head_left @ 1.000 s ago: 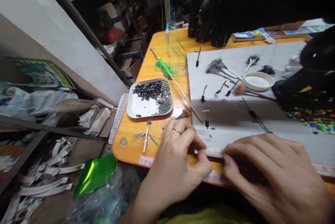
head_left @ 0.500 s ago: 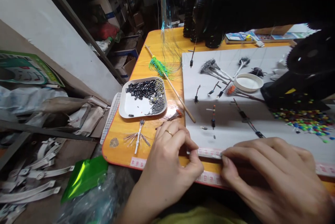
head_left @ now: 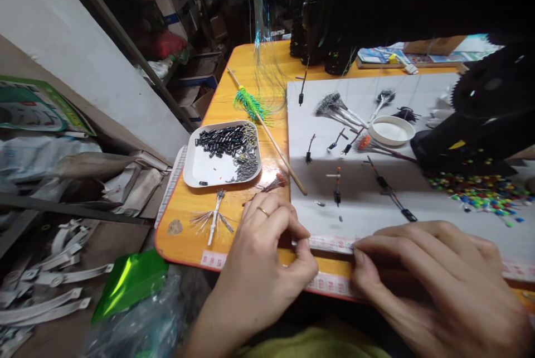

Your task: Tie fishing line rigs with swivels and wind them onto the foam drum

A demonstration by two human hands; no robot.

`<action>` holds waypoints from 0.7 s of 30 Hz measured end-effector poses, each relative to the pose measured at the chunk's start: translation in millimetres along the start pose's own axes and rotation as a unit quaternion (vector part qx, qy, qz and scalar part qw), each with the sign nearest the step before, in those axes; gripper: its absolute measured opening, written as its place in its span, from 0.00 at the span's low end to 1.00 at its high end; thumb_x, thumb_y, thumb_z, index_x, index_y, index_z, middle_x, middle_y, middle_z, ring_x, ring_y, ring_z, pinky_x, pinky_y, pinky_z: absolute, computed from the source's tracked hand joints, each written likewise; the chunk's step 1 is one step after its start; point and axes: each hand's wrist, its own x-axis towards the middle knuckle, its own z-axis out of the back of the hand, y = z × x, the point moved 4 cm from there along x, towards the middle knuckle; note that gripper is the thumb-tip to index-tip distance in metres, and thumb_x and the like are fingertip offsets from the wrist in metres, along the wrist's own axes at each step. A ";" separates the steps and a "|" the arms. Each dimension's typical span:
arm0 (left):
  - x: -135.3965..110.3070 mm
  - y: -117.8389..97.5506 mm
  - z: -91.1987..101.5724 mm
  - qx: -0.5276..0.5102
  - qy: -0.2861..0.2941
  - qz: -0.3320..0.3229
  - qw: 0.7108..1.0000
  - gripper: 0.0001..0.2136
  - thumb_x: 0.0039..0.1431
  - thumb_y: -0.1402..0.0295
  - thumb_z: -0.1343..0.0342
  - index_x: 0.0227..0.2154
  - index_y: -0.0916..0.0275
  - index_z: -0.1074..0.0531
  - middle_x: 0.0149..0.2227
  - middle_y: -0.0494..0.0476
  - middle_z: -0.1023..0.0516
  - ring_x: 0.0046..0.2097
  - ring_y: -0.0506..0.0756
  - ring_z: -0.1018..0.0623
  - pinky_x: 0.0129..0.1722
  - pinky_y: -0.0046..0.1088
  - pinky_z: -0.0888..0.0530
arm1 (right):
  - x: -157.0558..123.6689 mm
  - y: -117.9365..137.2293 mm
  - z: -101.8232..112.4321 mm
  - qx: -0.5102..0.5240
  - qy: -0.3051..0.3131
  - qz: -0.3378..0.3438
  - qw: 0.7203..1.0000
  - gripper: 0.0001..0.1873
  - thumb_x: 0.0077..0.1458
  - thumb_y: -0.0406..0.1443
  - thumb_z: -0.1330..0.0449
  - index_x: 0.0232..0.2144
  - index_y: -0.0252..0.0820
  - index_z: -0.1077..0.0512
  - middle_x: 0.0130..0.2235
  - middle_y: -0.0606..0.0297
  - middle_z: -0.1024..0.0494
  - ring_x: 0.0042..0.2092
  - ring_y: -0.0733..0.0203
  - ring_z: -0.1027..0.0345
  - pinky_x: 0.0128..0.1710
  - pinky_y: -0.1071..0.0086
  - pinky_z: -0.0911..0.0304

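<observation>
My left hand [head_left: 265, 249], with a ring on one finger, is closed in a pinch at the front edge of the white board [head_left: 305, 168]. My right hand [head_left: 438, 280] pinches a short way to its right, at the same edge. Whatever lies between the fingertips is too fine to make out. Between the hands a pink-and-white measuring tape strip [head_left: 330, 243] runs along the board's edge; a second numbered strip [head_left: 330, 284] lies on the table edge below. Beyond them are a small float-like rig [head_left: 337, 193] and a grey bead [head_left: 340, 218].
Left on the wooden table stands a white tray [head_left: 194, 171] of black and grey small parts. Nearby lie a wooden stick [head_left: 276, 146] and a wire bundle [head_left: 214, 218]. A round white dish [head_left: 392, 130], coloured beads [head_left: 480, 193] and a black machine [head_left: 451, 140] occupy the right.
The view has shifted slightly, so the table and its things appear a little farther left. The gap between my pinching fingertips looks slightly wider. Both hands keep their pinch.
</observation>
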 end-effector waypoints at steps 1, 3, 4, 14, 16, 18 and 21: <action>0.2 0.4 -0.1 0.000 0.001 0.000 1.000 0.08 0.52 0.82 0.45 0.28 0.62 0.33 0.35 0.52 0.30 0.43 0.54 0.29 0.45 0.32 0.33 | 0.6 0.3 -0.4 0.001 0.000 0.000 1.000 0.02 0.60 0.32 0.41 0.34 0.44 0.30 0.29 0.62 0.25 0.36 0.52 0.37 0.38 0.58 0.51; 0.5 0.9 -0.2 0.002 -0.001 -0.002 1.000 0.08 0.52 0.82 0.45 0.28 0.62 0.33 0.36 0.52 0.30 0.43 0.54 0.29 0.45 0.33 0.33 | 1.8 1.6 -0.9 0.001 -0.001 0.011 1.000 0.02 0.60 0.32 0.41 0.35 0.44 0.31 0.29 0.62 0.25 0.36 0.52 0.37 0.38 0.58 0.51; 0.7 0.9 -0.1 0.003 -0.003 -0.004 1.000 0.08 0.52 0.82 0.45 0.28 0.62 0.33 0.36 0.52 0.30 0.43 0.54 0.29 0.45 0.33 0.33 | 2.4 1.9 -0.8 0.000 -0.004 0.013 1.000 0.02 0.60 0.32 0.41 0.34 0.44 0.31 0.29 0.62 0.25 0.36 0.52 0.38 0.38 0.58 0.51; 2.7 -0.6 0.6 0.009 0.009 -0.004 1.000 0.06 0.52 0.80 0.45 0.28 0.63 0.32 0.34 0.53 0.31 0.42 0.55 0.29 0.45 0.34 0.32 | -5.5 -4.8 -5.0 0.015 -0.022 0.019 0.999 0.01 0.58 0.34 0.40 0.34 0.46 0.30 0.29 0.63 0.24 0.34 0.52 0.36 0.36 0.60 0.50; 2.9 0.0 0.7 0.007 0.011 0.002 1.000 0.06 0.52 0.80 0.44 0.28 0.63 0.32 0.34 0.52 0.30 0.42 0.55 0.29 0.45 0.34 0.32 | -9.0 -7.7 -6.9 0.026 -0.011 -0.010 1.000 0.01 0.59 0.35 0.40 0.34 0.47 0.30 0.30 0.63 0.23 0.34 0.52 0.35 0.38 0.59 0.48; 3.0 0.2 1.0 0.005 0.011 0.006 1.000 0.05 0.52 0.79 0.44 0.28 0.63 0.32 0.34 0.52 0.30 0.42 0.55 0.29 0.46 0.34 0.32 | -11.9 -9.6 -8.2 0.030 0.000 -0.032 0.999 0.01 0.60 0.37 0.41 0.35 0.47 0.30 0.31 0.63 0.23 0.35 0.51 0.35 0.39 0.57 0.46; 3.6 -0.5 1.5 0.006 0.010 0.007 1.000 0.05 0.52 0.79 0.44 0.28 0.63 0.32 0.34 0.52 0.30 0.43 0.55 0.29 0.46 0.34 0.32 | -13.7 -9.7 -8.2 0.029 -0.001 -0.032 0.999 0.02 0.60 0.38 0.41 0.35 0.47 0.30 0.31 0.63 0.24 0.35 0.51 0.35 0.39 0.56 0.45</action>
